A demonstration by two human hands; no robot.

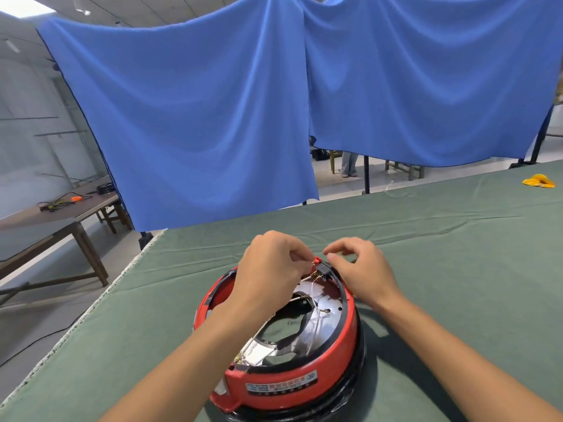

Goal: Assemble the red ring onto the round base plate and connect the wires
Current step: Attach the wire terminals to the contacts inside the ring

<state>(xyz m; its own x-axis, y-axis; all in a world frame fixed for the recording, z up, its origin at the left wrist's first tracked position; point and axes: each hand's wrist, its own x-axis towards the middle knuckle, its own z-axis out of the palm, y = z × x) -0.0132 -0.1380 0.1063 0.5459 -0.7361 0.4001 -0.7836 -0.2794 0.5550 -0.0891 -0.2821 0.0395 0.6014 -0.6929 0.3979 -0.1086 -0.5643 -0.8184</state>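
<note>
Red ring (pixel 304 380) is already sitting on the round base (pixel 320 409), right under both forearms on the green bench (pixel 441 245), so the seating part looks done and this is the wiring step. Left hand (pixel 268 266) has its fingertips pinched on a small red connector (pixel 317 261) with a wire tail, at the far rim of the ring. Right hand (pixel 356 269) is just beside it, thumb and forefinger curled in on the little black terminal block (pixel 325 271), seemingly steadying it, though I can't quite tell how tight that pinch is. More thin wires (pixel 316 324) trail back toward the wrists across the shiny inner plate (pixel 330 306). My guess: next move is lining the connector up square with its tab and pushing it home while the right hand braces the block. Tiny parts, so it calls for a slow straight push, not a wiggle. Yellow rag (pixel 539 181) sits way off past the right hand.
</note>
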